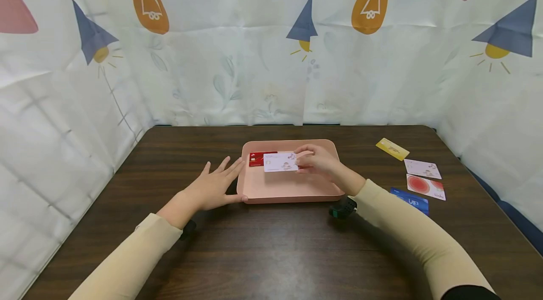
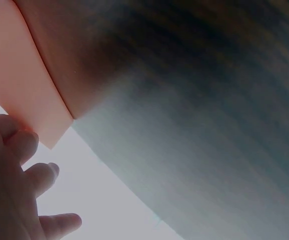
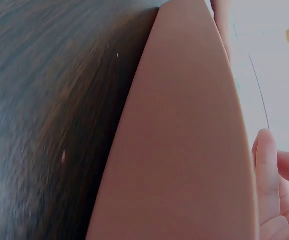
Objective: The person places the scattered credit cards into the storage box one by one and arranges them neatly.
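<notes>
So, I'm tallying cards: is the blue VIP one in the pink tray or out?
Out: the blue VIP card lies on the dark wood-grain table, right of the pink tray, partly hidden behind the beige right sleeve.

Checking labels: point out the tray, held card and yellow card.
Tray (image 1: 288, 187), head view: bare floor near the front edge.
Held card (image 1: 278, 162), head view: middle of its visible face.
Yellow card (image 1: 392, 149), head view: middle of its face.

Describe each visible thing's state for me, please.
Tray: upright
Left grip: spread, at tray's left edge
Right grip: pinching white card
White card: held, printed face showing
Red card: in tray, partly hidden
Yellow card: flat
Lilac card: flat
Red-circle card: flat
Blue card: flat, partly hidden
</notes>
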The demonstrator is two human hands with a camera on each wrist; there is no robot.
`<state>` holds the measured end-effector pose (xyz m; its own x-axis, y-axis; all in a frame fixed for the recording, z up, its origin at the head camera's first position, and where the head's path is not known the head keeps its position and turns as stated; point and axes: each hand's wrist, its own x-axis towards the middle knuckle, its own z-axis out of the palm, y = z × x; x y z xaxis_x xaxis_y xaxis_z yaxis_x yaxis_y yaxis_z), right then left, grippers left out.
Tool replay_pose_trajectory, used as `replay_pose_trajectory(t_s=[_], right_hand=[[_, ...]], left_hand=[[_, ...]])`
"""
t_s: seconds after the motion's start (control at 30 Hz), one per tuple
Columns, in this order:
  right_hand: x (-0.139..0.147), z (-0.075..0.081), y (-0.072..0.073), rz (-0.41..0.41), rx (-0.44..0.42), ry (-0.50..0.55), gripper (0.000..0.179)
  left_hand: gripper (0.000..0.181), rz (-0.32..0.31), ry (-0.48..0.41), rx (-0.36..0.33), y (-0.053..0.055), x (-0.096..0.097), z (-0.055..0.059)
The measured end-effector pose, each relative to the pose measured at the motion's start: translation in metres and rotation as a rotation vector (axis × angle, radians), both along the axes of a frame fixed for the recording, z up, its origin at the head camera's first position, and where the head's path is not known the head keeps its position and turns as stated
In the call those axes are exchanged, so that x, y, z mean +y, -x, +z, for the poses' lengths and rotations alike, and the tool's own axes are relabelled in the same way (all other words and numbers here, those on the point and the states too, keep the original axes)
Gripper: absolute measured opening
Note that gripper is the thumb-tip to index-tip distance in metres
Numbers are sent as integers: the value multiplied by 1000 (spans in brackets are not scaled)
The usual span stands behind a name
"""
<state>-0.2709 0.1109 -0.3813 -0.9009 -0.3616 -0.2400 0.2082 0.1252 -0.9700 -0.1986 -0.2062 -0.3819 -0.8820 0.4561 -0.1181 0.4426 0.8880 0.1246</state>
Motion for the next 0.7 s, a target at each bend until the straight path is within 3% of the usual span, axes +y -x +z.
replay_pose_trajectory(t_s=[0.23, 0.47, 0.7], right_hand=[[-14, 0, -1, -15, -43, 10, 39], [-24, -4, -1, 32, -24, 17, 39], [-35, -10, -2, 26, -38, -14, 35]], left_hand=[[107, -3, -7, -1, -1, 0, 0], [107, -7, -6, 4, -1, -1, 0], [106, -9, -2, 3, 0, -2, -1]])
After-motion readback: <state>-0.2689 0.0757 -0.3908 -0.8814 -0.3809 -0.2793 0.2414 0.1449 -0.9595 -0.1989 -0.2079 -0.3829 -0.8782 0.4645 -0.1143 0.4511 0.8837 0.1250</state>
